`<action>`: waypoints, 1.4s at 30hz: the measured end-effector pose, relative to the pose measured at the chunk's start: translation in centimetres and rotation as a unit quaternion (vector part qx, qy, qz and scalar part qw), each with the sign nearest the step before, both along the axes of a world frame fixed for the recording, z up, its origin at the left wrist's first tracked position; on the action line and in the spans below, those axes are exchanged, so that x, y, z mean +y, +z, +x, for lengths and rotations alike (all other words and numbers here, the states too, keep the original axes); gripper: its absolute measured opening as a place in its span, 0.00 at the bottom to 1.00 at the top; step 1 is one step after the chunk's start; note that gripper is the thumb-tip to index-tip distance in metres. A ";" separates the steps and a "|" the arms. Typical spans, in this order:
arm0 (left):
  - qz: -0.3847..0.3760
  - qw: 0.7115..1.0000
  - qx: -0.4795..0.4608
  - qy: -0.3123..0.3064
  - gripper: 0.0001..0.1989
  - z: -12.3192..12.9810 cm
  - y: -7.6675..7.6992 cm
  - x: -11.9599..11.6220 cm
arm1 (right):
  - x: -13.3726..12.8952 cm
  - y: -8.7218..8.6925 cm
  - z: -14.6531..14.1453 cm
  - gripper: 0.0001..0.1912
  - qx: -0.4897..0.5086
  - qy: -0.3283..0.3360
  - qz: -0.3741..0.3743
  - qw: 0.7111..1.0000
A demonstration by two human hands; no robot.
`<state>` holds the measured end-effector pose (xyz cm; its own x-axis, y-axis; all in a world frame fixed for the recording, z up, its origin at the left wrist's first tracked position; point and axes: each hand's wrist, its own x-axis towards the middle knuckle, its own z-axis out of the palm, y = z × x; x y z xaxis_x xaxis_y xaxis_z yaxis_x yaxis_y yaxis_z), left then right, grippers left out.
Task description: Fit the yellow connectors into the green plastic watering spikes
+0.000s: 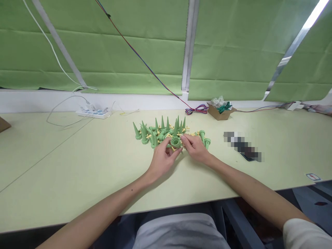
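Between my hands is a green plastic watering spike (175, 142), its round hollow end turned up toward me. My left hand (164, 156) has thumb and fingers closed around it from the left. On its right side, my right hand (194, 146) pinches close to the rim; whatever small part lies in those fingertips is hidden. Just beyond my hands lies a cluster of similar green spikes (144, 133), several standing with points up and others on their sides. Small yellow valve pieces (194, 134) show among them.
A small cardboard box (220, 112) with plastic wrap and green material stands at the back, beside a coiled red-and-blue cable (196, 109). A white power strip (94, 112) sits back left. A pixelated dark object (243, 147) lies right of my hands. The table's front edge (181, 206) runs before me.
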<state>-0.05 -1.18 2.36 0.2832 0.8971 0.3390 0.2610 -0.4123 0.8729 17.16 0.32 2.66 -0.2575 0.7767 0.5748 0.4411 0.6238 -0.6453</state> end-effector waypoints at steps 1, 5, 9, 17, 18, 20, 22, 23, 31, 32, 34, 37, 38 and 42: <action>-0.010 1.000 -0.003 0.000 0.14 0.0 -0.1 0.0 | 0.0 0.0 0.0 0.24 0.002 -0.002 0.003 1.000; -0.029 0.999 -0.034 0.001 0.15 0.1 -0.1 0.1 | 0.1 -0.2 0.0 0.23 0.017 -0.009 0.012 1.000; -0.030 0.998 -0.050 -0.018 0.13 0.1 0.0 0.0 | 0.1 -0.3 0.1 0.23 0.046 -0.019 0.011 0.999; -0.163 0.976 -0.125 -0.069 0.30 0.1 0.5 0.1 | 0.0 0.0 0.2 0.22 0.039 -0.016 0.050 0.998; -0.183 0.972 -0.128 -0.073 0.32 0.1 0.6 0.2 | 0.0 0.0 0.2 0.22 0.032 -0.008 0.061 0.998; -0.211 0.965 -0.135 -0.080 0.33 0.1 0.7 0.3 | 0.0 -0.1 0.2 0.21 0.022 0.010 0.079 0.997; -0.224 0.959 -0.144 -0.094 0.32 0.0 0.7 0.3 | 0.0 -0.2 0.2 0.21 0.015 0.020 0.084 0.996; -0.227 0.957 -0.148 -0.102 0.32 0.0 0.7 0.4 | 0.0 -0.2 0.2 0.21 0.014 0.022 0.083 0.996; -0.210 0.958 -0.149 -0.125 0.29 -0.2 0.5 0.2 | 0.1 -0.1 0.2 0.20 0.015 0.021 0.067 0.997; -0.204 0.960 -0.146 -0.124 0.29 -0.2 0.5 0.2 | 0.1 -0.1 0.2 0.20 0.015 0.021 0.063 0.998; -0.190 0.965 -0.135 -0.123 0.27 -0.2 0.6 0.1 | 0.0 0.0 0.3 0.19 0.014 0.018 0.054 0.998; -0.173 0.969 -0.118 -0.129 0.23 -0.3 0.7 0.0 | 0.1 -0.1 0.4 0.20 0.010 0.008 0.044 0.999; -0.168 0.970 -0.114 -0.132 0.22 -0.3 0.8 -0.1 | 0.1 -0.1 0.4 0.20 0.008 0.004 0.043 0.999; -0.128 0.980 -0.086 -0.125 0.19 -0.4 1.2 -0.3 | 0.0 -0.1 0.4 0.22 0.000 -0.007 0.035 0.999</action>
<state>-0.42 -1.46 3.52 0.4639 0.8686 0.1740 0.0193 -0.2064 0.9783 17.59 0.36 2.59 -0.2479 0.7375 0.6282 0.4499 0.6619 -0.5995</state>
